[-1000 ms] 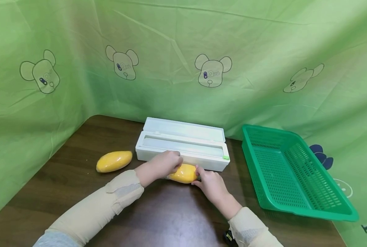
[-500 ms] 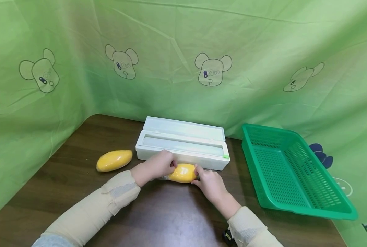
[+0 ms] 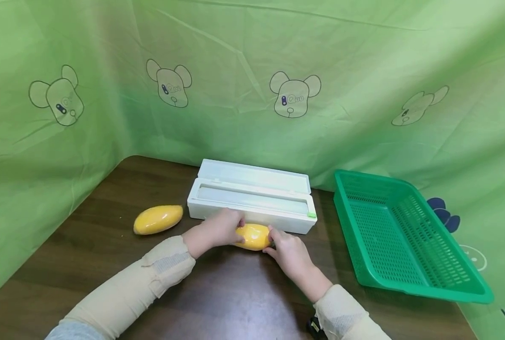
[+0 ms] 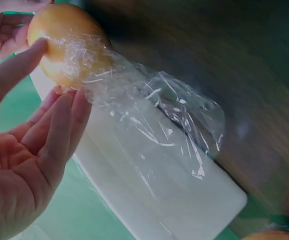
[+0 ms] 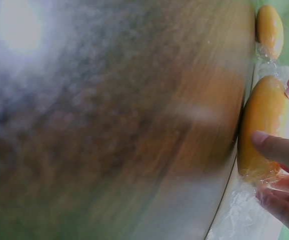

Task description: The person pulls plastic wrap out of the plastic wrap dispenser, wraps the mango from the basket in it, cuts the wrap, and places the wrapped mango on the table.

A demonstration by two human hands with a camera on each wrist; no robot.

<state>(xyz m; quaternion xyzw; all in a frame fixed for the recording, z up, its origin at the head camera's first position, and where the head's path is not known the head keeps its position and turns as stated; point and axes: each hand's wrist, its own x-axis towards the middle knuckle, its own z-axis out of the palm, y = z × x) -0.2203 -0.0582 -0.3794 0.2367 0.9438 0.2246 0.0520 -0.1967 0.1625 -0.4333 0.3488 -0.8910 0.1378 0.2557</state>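
Note:
A yellow mango (image 3: 254,237) in clear plastic wrap is held between both hands, just in front of the white cling film dispenser (image 3: 252,215). My left hand (image 3: 218,229) grips its left end, thumb (image 4: 34,55) on one side and fingers beneath in the left wrist view. From that end trails a loose, crumpled tail of film (image 4: 159,115). At the right end my right hand (image 3: 292,252) pinches the fruit, its thumb (image 5: 269,142) lying on the skin. More wrinkled film (image 5: 239,205) sticks out there. A second wrapped mango (image 3: 158,219) lies on the left.
The dispenser's lid (image 3: 252,174) is tipped back, with a green piece at its body's right end. On the right stands a green plastic basket (image 3: 360,250). A small black object (image 3: 315,328) lies by the right sleeve. Green printed cloth (image 3: 231,56) hangs behind the brown table (image 3: 235,302).
My left hand drew a little leftward off the mango, then came back to its left end with the thumb on the near side. The right hand stayed at its end.

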